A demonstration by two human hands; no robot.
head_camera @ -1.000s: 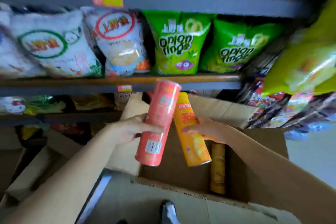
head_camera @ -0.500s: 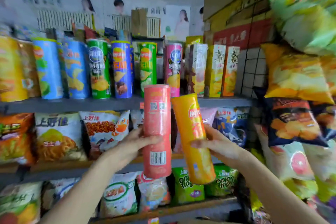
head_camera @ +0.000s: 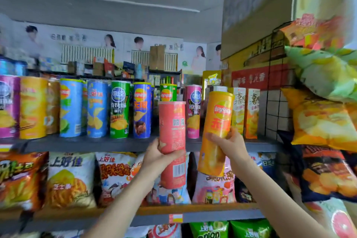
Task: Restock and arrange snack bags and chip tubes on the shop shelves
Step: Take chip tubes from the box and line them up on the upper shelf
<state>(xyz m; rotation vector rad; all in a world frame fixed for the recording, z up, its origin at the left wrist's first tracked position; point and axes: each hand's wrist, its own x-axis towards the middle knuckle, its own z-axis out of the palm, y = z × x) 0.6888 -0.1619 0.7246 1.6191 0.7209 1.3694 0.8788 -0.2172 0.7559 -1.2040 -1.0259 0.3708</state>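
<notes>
Hands raised both tubes toward top shelf.

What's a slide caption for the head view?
Left hand holds a red chip tube, right hand an orange chip tube, before the tube shelf.

2 hands: left hand, right hand. 2 tubes held, 1 red tube, 1 orange tube. Approx. 10 tubes standing on top shelf, plus 2 boxes. Approx. 7 bags on shelf below; far-left ones blurred, count unsure.
</notes>
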